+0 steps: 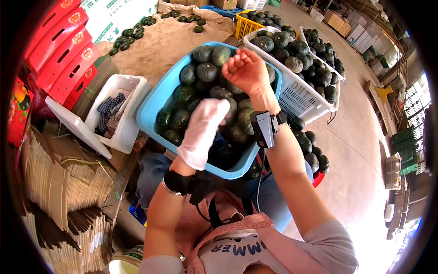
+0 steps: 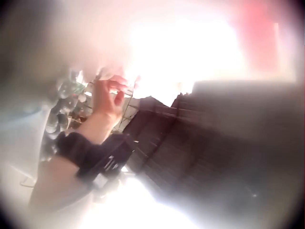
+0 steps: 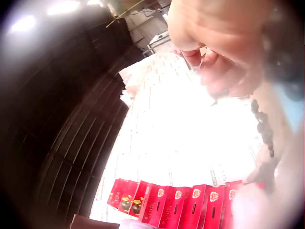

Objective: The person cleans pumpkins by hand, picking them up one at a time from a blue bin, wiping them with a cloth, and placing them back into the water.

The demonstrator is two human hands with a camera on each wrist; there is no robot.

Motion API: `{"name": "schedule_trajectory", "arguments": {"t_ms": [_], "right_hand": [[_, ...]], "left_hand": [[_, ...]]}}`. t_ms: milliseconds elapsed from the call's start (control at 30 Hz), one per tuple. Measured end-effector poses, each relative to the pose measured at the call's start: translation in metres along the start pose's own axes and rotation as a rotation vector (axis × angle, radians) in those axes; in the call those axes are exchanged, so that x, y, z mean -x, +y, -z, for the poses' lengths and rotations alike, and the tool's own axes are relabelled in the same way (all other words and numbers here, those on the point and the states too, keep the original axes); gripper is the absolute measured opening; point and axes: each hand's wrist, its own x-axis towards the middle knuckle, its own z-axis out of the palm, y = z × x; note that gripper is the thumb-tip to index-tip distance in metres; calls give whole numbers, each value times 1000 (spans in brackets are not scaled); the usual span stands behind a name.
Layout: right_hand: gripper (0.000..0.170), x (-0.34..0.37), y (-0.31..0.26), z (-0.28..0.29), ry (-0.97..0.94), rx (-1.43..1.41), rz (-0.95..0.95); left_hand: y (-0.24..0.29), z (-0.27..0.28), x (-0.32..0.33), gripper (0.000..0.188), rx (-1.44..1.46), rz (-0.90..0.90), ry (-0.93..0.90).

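Note:
A blue tub (image 1: 145,107) full of dark green pumpkins (image 1: 207,72) stands before the person's knees. The left hand (image 1: 207,125), in a white glove, is over the middle of the tub; its fingers are mostly hidden. Bare and palm up, the right hand (image 1: 248,71) hangs over the tub's far right side with loosely bent fingers and nothing in them. The left wrist view shows the same right hand (image 2: 108,98) raised against strong glare. Close up in the right wrist view, the right hand (image 3: 219,43) has its fingers bent inward.
To the right stands a white crate (image 1: 303,93) heaped with pumpkins, a yellow crate (image 1: 246,26) behind it. At left are an open foam box (image 1: 121,137) with cloths, red cartons (image 1: 68,59) and stacked flat cardboard (image 1: 50,173). More pumpkins (image 1: 312,160) lie by the right knee.

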Motion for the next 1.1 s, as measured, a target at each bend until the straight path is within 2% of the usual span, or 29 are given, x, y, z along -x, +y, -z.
{"name": "schedule_trajectory", "arguments": {"t_ms": [33, 100, 167, 233, 300, 333, 367, 467, 533, 567, 633, 700, 733, 800, 833, 900, 1033, 1100], "right_hand": [[19, 4, -2, -3, 1, 3, -3], [22, 8, -6, -3, -104, -234, 9], [23, 13, -8, -1, -141, -300, 8], [24, 17, -8, -2, -130, -377, 79], [24, 16, -9, 2, -190, -429, 39], [25, 19, -8, 0, -165, -467, 109], [26, 19, -8, -2, -139, -505, 180], [27, 17, -8, 0, -196, -679, 204], [27, 18, -7, -1, -193, -714, 211], [28, 17, -9, 0, -192, -710, 241], [29, 15, -9, 5, -187, -710, 273], [33, 15, -7, 7, -149, -678, 301], [34, 14, -8, 7, -91, -694, 295], [34, 14, -7, 11, -117, -698, 306], [33, 14, -6, 12, -144, -701, 313], [34, 10, -4, 18, -106, -674, 335], [35, 9, -1, 29, -78, -560, 382], [33, 10, 1, 22, 83, -478, 453]], "left_hand": [[-10, 1, 0, 40, -99, 84, -129], [-32, 0, 3, 35, -34, 116, -351], [-48, -15, 6, 25, 93, 71, -359], [-56, -24, 14, 36, -147, -308, -272], [-62, -35, 11, 36, -119, -552, -308], [-76, -39, 8, 38, -12, -533, -306], [-67, -40, 7, 41, -40, -471, -316], [-86, -49, 3, 41, 35, -413, -204], [-87, -55, 4, 34, 219, -396, -230], [-83, -52, 2, 34, 219, -397, -225], [-77, -41, -1, 28, -185, -533, -228], [-72, -40, -1, 26, -244, -519, -210], [-78, -42, -3, 24, -133, -478, -226], [-63, -37, -5, 23, -282, -634, -202], [-57, -33, -6, 23, -285, -632, -206], [-50, -29, -8, 27, -619, -799, -188], [-51, -30, -10, 24, -464, -694, -309], [-56, -35, -7, 22, -477, -703, -298]]}}
